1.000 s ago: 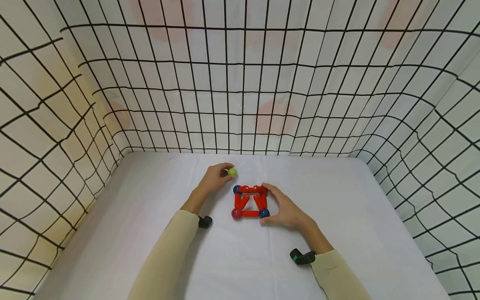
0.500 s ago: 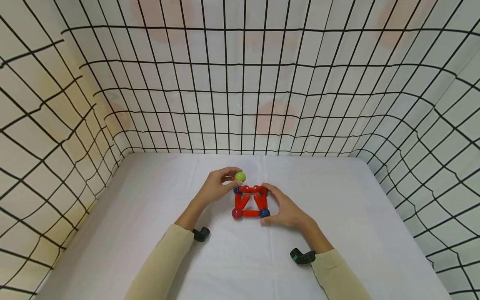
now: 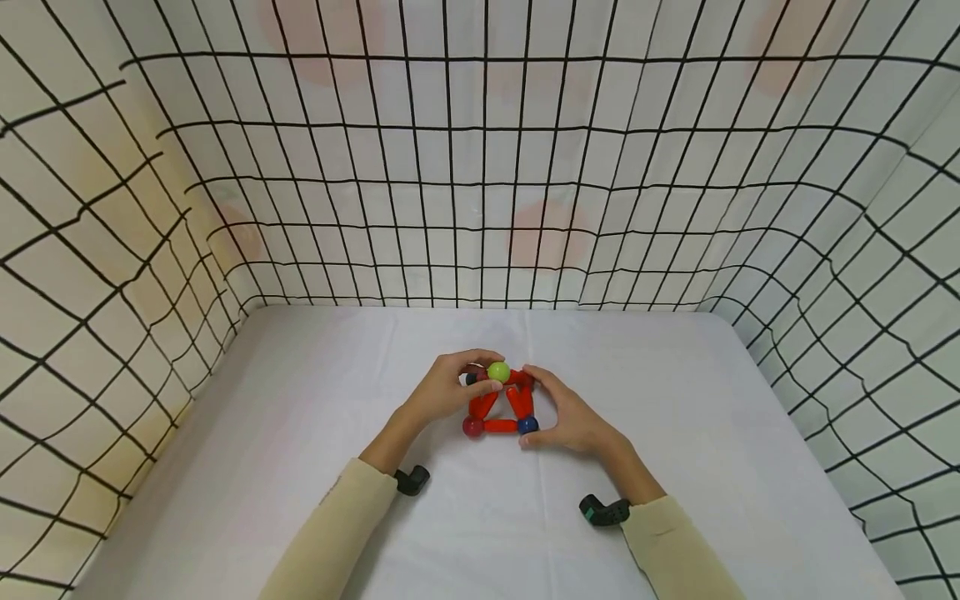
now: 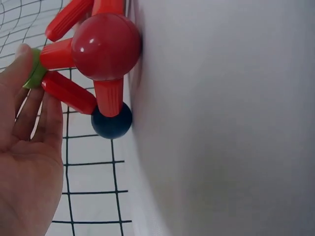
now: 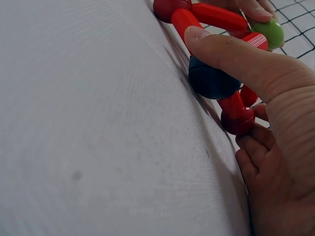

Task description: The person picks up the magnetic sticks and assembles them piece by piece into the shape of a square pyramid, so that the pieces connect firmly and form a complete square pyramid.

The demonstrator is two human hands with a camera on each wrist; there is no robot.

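Red rods [image 3: 500, 426] joined by balls form a four-cornered frame on the white table, with several rods slanting upward and inward. A red ball [image 3: 472, 427] marks the near left corner, a blue ball [image 3: 528, 425] the near right. My left hand [image 3: 442, 390] pinches a green ball [image 3: 498, 372] between thumb and fingers, over the frame. In the left wrist view the green ball [image 4: 35, 71] is at the slanting rods' upper ends; firm contact cannot be told. My right hand [image 3: 576, 418] grips the frame's right side, thumb on the blue ball [image 5: 211, 78], fingers by a dark red ball [image 5: 238, 120].
White cloth covers the table [image 3: 637, 367]. A black wire grid [image 3: 480, 183] stands along the back and both sides, with pale sheeting behind it. Each wrist wears a small black camera [image 3: 604, 512].
My left hand has carried the green ball rightward and nearer, from beyond the frame's far left corner to above the slanting rods. My right hand and the frame have stayed in place.
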